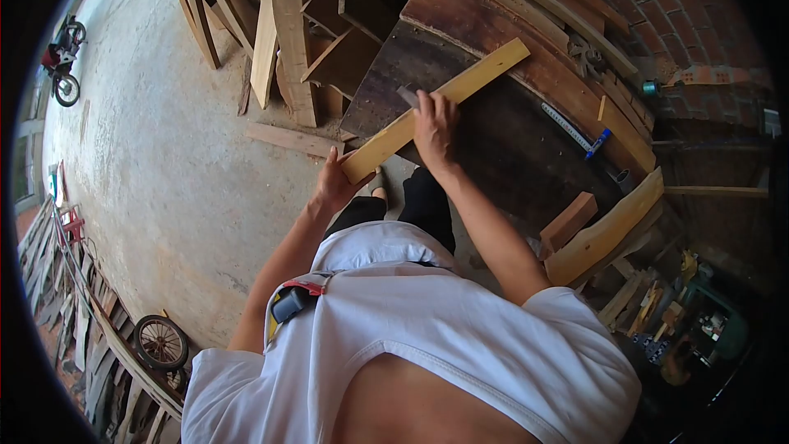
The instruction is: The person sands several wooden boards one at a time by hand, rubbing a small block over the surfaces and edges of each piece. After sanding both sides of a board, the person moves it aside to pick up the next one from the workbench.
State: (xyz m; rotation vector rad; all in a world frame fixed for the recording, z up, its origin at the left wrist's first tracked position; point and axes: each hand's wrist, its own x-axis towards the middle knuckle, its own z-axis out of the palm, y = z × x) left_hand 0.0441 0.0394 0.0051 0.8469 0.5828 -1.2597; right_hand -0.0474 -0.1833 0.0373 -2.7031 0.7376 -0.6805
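A long yellowish wooden board (pixel 485 70) lies slantwise, its far end over the dark workbench (pixel 501 140) and its near end past the bench's edge. My left hand (pixel 335 182) is closed around that near end, thumb on top. Across the board's middle lies my right hand (pixel 436 125), its fingers curled over a small flat grey piece (pixel 407 96) that sticks out at the left. Whether this piece is a blade or a sanding sheet I cannot make out. A ruler with a blue head (pixel 598 145) rests on the bench to the right.
Cut wooden parts (pixel 292 41) stand left of the bench. A reddish wood block (pixel 569 222) and a pale plank (pixel 608 234) sit at its near right corner. More planks line a brick wall (pixel 670 12). A tape measure (pixel 289 304) hangs at my waist. A motorbike (pixel 62 62) stands far left.
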